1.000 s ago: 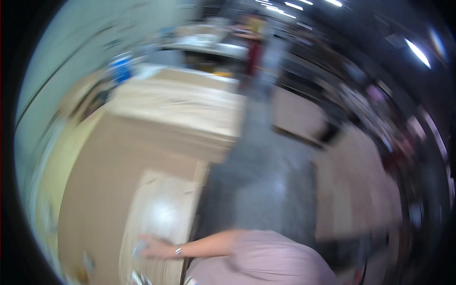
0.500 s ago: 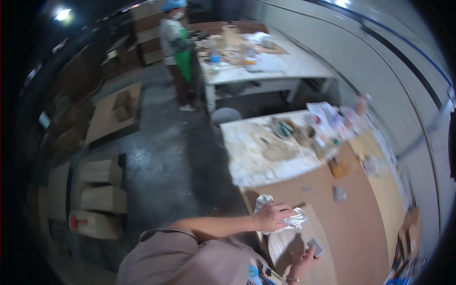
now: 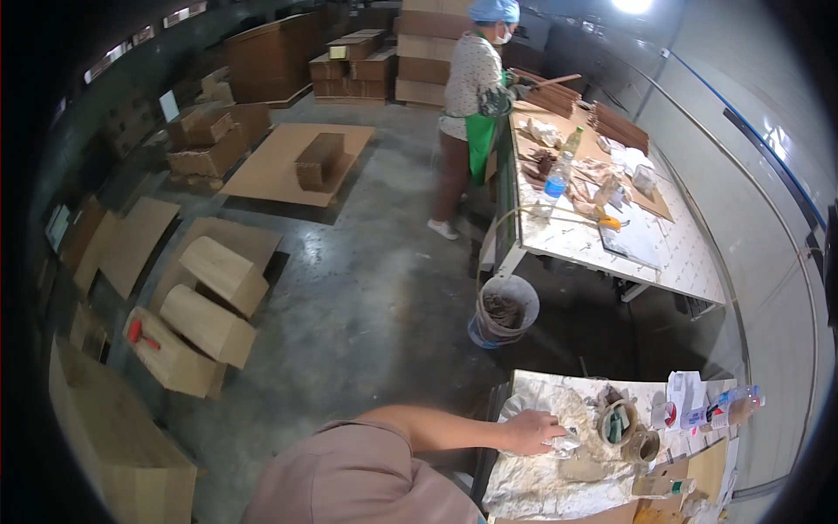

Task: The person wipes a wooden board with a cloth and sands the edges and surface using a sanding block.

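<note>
My left hand [image 3: 531, 433] reaches over the near worktable [image 3: 524, 491], which has a stained white cover. Its fingers are closed on a crumpled whitish cloth [image 3: 566, 445]; whether it is fabric or plastic is hard to tell. More crumpled whitish material shows behind the wrist. Just right of the fingers stands a round tub [image 3: 602, 425] with green pieces inside, and beside that a brownish open jar [image 3: 643, 447]. My right hand is out of view.
Bottles [image 3: 744, 402] and papers lie at the table's right end. A bucket [image 3: 521, 293] stands on the floor beyond. A co-worker [image 3: 471, 87] stands at the far white table [image 3: 690, 262]. Wooden blocks [image 3: 205, 327] and a red-handled tool [image 3: 142, 336] are at left.
The view has swung, bringing more of the left floor and far table in. My left hand moved from the striped wooden piece to the stained cover; my right hand, holding a grey block, left view.
</note>
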{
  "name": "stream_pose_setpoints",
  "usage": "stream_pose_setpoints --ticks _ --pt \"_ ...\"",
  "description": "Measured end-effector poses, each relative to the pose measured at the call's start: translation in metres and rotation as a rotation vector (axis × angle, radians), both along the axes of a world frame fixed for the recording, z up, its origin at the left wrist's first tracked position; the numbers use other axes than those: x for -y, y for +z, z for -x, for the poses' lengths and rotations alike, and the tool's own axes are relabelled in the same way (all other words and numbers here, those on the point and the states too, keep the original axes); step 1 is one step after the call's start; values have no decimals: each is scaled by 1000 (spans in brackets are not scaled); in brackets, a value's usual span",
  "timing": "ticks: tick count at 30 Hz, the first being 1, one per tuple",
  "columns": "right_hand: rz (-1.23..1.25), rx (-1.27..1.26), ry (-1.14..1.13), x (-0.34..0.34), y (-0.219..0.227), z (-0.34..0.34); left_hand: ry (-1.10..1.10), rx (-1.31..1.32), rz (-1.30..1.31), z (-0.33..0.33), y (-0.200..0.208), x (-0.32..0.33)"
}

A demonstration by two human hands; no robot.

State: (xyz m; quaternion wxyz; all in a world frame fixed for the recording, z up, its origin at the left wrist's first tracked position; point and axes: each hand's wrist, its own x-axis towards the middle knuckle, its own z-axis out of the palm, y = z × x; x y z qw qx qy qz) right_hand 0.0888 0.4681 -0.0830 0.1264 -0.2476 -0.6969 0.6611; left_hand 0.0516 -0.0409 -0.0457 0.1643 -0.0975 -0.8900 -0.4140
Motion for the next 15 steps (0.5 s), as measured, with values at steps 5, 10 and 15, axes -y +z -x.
stream_pose_setpoints --ticks 5,10,15 --pt "113 2 -36 4 -19 31 -163 31 90 36 -50 23" --pt "217 -8 -95 -20 -37 27 -264 -31 200 39 -61 23" --pt "275 -4 -133 -38 -53 15 -260 -68 123 41 -53 30"
